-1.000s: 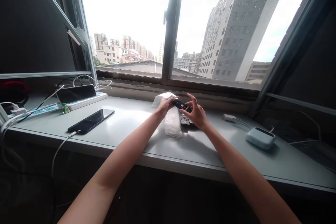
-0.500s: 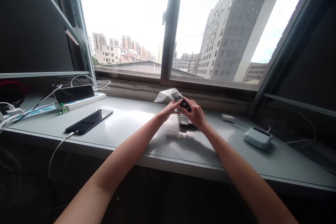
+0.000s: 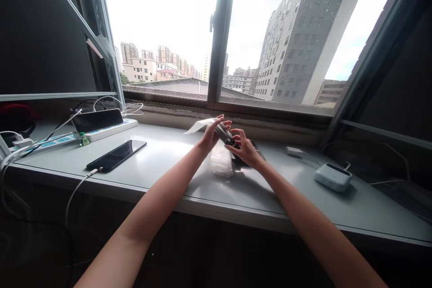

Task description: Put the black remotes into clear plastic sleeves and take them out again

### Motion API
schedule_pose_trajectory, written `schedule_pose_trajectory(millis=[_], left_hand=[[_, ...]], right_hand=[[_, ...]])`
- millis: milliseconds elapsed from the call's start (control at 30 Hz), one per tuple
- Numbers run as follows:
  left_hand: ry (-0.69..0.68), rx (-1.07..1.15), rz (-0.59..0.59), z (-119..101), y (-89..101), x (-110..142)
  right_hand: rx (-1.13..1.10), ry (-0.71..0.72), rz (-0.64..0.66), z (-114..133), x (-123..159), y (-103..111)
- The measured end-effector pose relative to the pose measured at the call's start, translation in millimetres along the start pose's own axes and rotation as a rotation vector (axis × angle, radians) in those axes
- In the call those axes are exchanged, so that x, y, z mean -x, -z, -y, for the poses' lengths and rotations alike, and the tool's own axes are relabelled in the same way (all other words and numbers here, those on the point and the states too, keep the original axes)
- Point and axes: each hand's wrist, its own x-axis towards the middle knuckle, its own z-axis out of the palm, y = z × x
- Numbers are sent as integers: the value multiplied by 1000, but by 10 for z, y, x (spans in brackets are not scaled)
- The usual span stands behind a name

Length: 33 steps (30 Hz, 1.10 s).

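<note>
A small, long black remote with round buttons [image 3: 232, 141] is up in the air in the middle, between the two hands, over the smooth grey bench [image 3: 162, 144]. The right hand [image 3: 245, 147] has its grip clamped on the lower end, with the thumb on the near side and the fingers on the far side. The left hand [image 3: 209, 134] touches the top end with its fingers partly straight; its thumb is hidden, so I cannot tell how tight its grip is. A thin, see-through plastic sleeve [image 3: 197, 126] sticks out past the left hand at ten o'clock. The work looks about half way along for this remote: the top end looks grey and shiny, as if the plastic is over it, but the button end looks bare, so that part seems not covered yet. A flat pile of clear, crinkly plastic sleeves [image 3: 221, 165] lies just below the hands, between six and seven o'clock. More dark remotes with buttons [image 3: 259, 149] lie at four o'clock, partly behind the right hand. I see no plastic on the bit that shows, so they seem not done, but I cannot count them.
</note>
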Motion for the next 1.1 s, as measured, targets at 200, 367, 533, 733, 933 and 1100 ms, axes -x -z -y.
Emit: schedule_pose_trajectory(millis=[200,367,533,733,933,1100], left_hand=[[-5,52,-89,128,-1,-72],[-37,134,-272,24,28,-117],[-42,220,-373,-120,81,-149],[-16,107,-242,-98,99,-134],[69,-43,-7,-50,66,-68],[134,-144,116,-28,103,-62]], right_hand=[[-222,-187,100,47,-9,-6],[-526,-298,390,216,22,129],[-656,-305,569,300,28,239],[-642,-318,437,244,10,200],[-586,-304,311,234,10,186],[-581,-262,293,253,6,190]])
